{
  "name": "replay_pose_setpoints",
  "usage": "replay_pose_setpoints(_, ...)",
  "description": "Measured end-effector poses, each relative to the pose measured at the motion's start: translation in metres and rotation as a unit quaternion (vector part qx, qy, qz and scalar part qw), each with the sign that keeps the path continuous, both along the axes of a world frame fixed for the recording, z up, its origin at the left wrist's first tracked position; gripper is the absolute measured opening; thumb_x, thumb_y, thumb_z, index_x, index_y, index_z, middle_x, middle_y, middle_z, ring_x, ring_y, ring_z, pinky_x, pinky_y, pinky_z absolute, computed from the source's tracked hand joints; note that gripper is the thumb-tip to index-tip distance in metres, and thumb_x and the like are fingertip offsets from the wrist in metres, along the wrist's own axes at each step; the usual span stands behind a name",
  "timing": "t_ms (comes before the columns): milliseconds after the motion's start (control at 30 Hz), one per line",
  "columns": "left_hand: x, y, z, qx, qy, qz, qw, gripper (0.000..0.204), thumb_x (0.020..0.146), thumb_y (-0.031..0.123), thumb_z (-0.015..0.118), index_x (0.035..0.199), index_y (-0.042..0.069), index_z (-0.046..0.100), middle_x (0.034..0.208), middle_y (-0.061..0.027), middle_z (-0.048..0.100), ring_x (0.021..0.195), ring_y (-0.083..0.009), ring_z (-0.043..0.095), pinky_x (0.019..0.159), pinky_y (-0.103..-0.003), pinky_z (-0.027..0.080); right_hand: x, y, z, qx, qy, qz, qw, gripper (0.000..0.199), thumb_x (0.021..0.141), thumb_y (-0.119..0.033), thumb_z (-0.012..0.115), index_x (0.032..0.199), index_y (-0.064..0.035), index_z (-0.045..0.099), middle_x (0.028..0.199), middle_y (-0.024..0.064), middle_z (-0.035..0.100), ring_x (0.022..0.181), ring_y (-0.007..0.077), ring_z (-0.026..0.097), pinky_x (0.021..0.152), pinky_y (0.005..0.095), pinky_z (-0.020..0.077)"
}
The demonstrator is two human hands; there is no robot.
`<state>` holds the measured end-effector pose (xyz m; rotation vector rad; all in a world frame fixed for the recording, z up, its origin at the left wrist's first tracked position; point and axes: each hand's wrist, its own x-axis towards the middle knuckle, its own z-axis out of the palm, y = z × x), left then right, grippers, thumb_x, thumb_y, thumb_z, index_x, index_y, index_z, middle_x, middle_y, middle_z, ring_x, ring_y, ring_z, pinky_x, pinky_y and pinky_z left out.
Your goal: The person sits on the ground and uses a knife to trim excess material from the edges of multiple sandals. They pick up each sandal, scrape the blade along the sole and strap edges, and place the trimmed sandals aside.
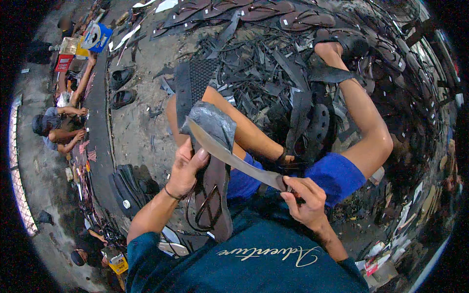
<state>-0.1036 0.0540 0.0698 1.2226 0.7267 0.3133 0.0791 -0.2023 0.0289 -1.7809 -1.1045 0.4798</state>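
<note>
In my left hand (pixel 184 168), closed with the thumb on top, is a dark brown flip-flop (pixel 217 207). Its thong strap hangs toward my shirt. My right hand (pixel 305 199) grips the handle end of a long knife (pixel 234 158) with a curved blade. The blade slants up and left across the flip-flop, its tip beside a shiny grey-black piece (pixel 215 122) over my knee. Whether the edge touches the sole, I cannot tell. Beyond that piece lies a textured black rubber strip (pixel 193 83).
A heap of black rubber scraps (pixel 264 78) covers the ground between my legs. Rows of brown flip-flops (pixel 308 20) line the far side and right. Black sandals (pixel 122 88) and a stack of dark soles (pixel 128 188) lie left. People (pixel 53 127) sit at the far left beside boxes (pixel 73 46).
</note>
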Motion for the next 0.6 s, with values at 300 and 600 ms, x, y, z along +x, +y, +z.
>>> replay_pose_setpoints(300,0.023,-0.011,0.024,-0.041,-0.007,-0.103,0.994,0.033,0.093,0.018,0.069,0.119,0.0,0.062,0.109,-0.0036,0.068,0.104,-0.0119,0.06,0.093,-0.03,0.046,0.05,0.028,0.082,-0.066,0.022,0.073,0.995,0.031,0.082,-0.014,0.078,0.111,-0.0054,0.071,0.083,0.0113,0.069,0.063,0.0217,0.064,0.057,0.031,0.0515)
replay_pose_setpoints(600,0.063,-0.005,0.072,0.146,0.089,-0.25,0.953,0.044,0.084,0.02,0.08,0.12,0.0,0.063,0.111,-0.0067,0.068,0.105,-0.0208,0.062,0.094,-0.035,0.047,0.082,0.079,0.088,-0.027,0.158,0.22,0.962,0.042,0.09,-0.023,0.07,0.128,-0.008,0.061,0.092,0.0198,0.072,0.081,0.0339,0.072,0.074,0.0401,0.057)
